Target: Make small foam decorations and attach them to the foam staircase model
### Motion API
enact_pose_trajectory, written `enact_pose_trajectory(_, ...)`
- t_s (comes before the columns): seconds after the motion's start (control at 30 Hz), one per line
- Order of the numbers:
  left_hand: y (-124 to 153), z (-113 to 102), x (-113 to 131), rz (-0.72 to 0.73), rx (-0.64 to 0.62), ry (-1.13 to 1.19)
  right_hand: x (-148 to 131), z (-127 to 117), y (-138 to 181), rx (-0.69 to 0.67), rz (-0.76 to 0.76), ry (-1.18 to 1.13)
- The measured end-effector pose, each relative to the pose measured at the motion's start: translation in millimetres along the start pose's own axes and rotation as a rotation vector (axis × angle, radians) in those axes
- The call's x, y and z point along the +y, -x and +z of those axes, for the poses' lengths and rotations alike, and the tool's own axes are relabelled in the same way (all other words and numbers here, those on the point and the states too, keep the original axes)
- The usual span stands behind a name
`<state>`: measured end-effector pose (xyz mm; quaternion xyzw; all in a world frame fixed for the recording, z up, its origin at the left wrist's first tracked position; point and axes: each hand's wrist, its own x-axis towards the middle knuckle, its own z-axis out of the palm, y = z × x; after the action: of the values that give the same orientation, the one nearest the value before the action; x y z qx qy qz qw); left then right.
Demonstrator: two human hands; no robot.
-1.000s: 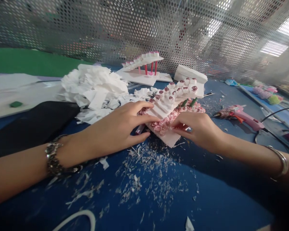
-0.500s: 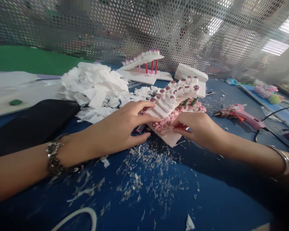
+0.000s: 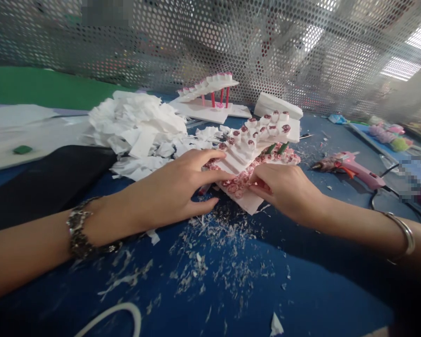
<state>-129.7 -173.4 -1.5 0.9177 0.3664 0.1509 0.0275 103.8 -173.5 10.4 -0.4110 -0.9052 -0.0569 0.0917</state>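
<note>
A white foam staircase model [image 3: 254, 140] trimmed with small pink and red rosettes stands on the blue table [image 3: 231, 290]. My left hand [image 3: 177, 187] rests against its near left edge, fingers stretched out and touching the pink rosettes. My right hand [image 3: 284, 187] is at the model's front right, its fingers pinched together on a small red piece among the rosettes. Both wrists carry bracelets.
A pile of white paper scraps [image 3: 136, 126] lies behind my left hand. A second staircase model [image 3: 208, 96] stands at the back by the perforated metal screen [image 3: 210, 42]. A pink glue gun [image 3: 347, 166] with its cord lies at the right. White shavings litter the table.
My right hand has crept slightly left and nearer the rosettes. The left hand and the model have hardly moved.
</note>
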Motion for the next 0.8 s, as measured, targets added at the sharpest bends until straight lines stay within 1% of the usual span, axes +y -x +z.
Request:
enact_pose_trajectory(0.07,-0.5,-1.1,-0.5,0.005,-0.017,-0.008,2.1,-0.8,0.0,-0.004,0.004,-0.028)
enact_pose_trajectory(0.2,-1.1,-3.8,-1.8,-0.002,-0.047,-0.008,9.7,-7.1,-1.1,-0.058,-0.061,-0.23)
enact_pose_trajectory(0.27,-1.0,-4.3,-2.0,-0.004,-0.054,-0.002,13.0,-9.2,-1.9,-0.061,-0.075,-0.276)
enact_pose_trajectory(0.43,-1.2,-3.6,-1.2,-0.009,-0.043,0.007,15.4,-5.5,-3.8,-0.032,-0.135,-0.201)
enact_pose_trajectory(0.53,-0.8,-2.6,-1.3,-0.005,-0.034,0.007,13.8,-1.1,-4.2,-0.021,-0.174,-0.194)
enact_pose_trajectory(0.73,0.9,-1.6,-2.2,-0.001,-0.034,-0.01,11.3,5.5,-3.2,0.032,-0.141,-0.198)
enact_pose_trajectory(0.8,1.0,-2.2,-2.3,0.009,-0.037,-0.025,13.4,5.0,-3.3,0.049,-0.156,-0.226)
